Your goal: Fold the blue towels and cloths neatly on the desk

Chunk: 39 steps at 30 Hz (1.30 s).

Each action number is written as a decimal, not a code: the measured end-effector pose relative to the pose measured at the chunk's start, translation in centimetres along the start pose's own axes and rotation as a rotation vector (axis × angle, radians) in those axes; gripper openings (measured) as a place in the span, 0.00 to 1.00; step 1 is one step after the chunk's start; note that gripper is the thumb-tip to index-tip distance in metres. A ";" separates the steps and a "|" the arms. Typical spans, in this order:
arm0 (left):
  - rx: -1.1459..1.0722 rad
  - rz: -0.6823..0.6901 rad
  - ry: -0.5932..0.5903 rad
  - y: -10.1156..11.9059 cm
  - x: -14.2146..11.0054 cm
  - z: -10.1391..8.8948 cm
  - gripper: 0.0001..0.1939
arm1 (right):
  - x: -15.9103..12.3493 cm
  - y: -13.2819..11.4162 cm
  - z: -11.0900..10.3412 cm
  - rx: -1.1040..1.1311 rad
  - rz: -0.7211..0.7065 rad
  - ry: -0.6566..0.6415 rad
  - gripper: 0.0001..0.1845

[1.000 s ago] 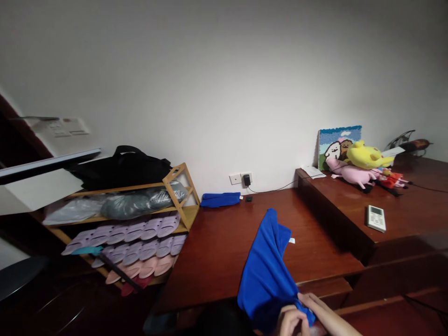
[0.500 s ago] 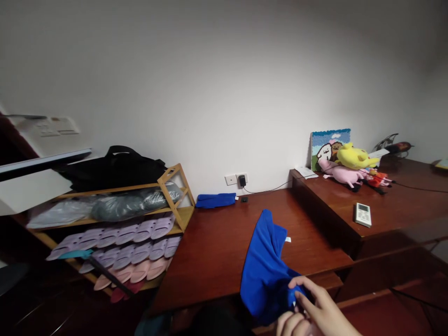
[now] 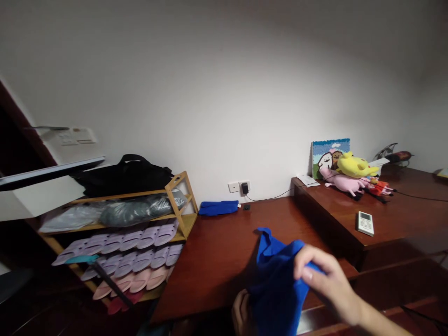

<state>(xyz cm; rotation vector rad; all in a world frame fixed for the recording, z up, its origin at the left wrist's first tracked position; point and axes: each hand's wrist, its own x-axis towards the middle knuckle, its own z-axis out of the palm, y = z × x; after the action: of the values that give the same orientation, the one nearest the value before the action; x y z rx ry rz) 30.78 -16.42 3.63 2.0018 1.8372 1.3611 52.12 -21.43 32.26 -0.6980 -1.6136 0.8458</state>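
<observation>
A blue cloth (image 3: 276,284) hangs in loose folds over the front of the reddish-brown desk (image 3: 217,252). Pinched between the thumb and fingers of my right hand (image 3: 322,275) is its upper right part. My left hand (image 3: 241,312) is at the cloth's lower left side, low in the view; its fingers are curled against the fabric and partly hidden by it. Another blue cloth (image 3: 219,207), folded into a narrow strip with a white tag, lies at the back of the desk by the wall.
On the left stands a wooden shoe rack (image 3: 182,205) with purple slippers (image 3: 147,237) and a black bag (image 3: 129,175) on top. To the right, a raised desk section holds plush toys (image 3: 355,165), a picture (image 3: 327,156) and a white remote (image 3: 365,223). A plug (image 3: 244,187) trails a cable.
The two hands have moved apart. My right hand has risen with part of the cloth, while my left is now on the cloth's left side. The view has tilted up slightly.
</observation>
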 end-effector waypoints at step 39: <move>0.382 -0.011 -0.544 1.2 18.4 -2.4 0.14 | 3.0 28.6 -2.5 -0.868 0.295 -0.148 0.27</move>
<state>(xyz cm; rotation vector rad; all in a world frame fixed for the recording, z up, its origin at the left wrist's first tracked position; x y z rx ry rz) 27.72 -2.47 15.48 2.2246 1.9179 0.3980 54.03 -2.38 10.62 -1.5342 -2.0420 0.3630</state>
